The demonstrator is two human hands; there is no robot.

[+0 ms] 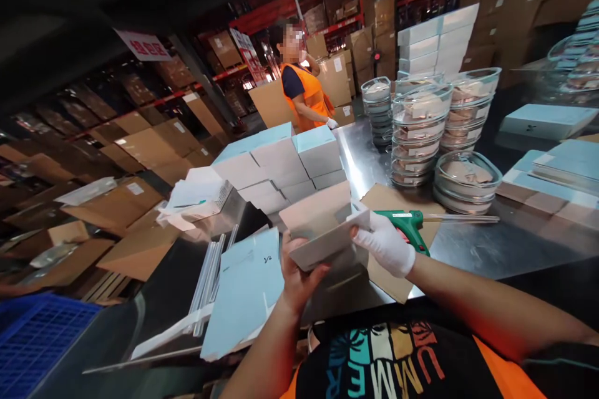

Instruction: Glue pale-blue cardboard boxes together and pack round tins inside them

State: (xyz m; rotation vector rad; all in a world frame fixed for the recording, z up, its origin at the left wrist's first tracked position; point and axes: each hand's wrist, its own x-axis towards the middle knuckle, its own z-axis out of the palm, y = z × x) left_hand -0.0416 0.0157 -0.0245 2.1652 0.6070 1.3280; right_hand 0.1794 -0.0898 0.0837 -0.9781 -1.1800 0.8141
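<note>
A half-formed pale carton (322, 230) is held above the steel table (491, 249), just in front of the chest. The left hand (296, 274), bare, is closed on its lower left corner from beneath; the right hand (386, 243), in a white glove, is pinched on the right edge of a flap. The step in hand is judged to be folding the flat blank into a box, with the side walls raised but the flaps not yet tucked. For the next move, the flap would need to be pressed square while the corner is braced. A green glue gun (407, 224) is laid just behind the gloved hand, on brown cardboard. Finished boxes (285, 162) are stacked beyond; flat blue blanks (246, 287) lie to the left. Stacked glass bowls (418, 131) are seen farther right.
</note>
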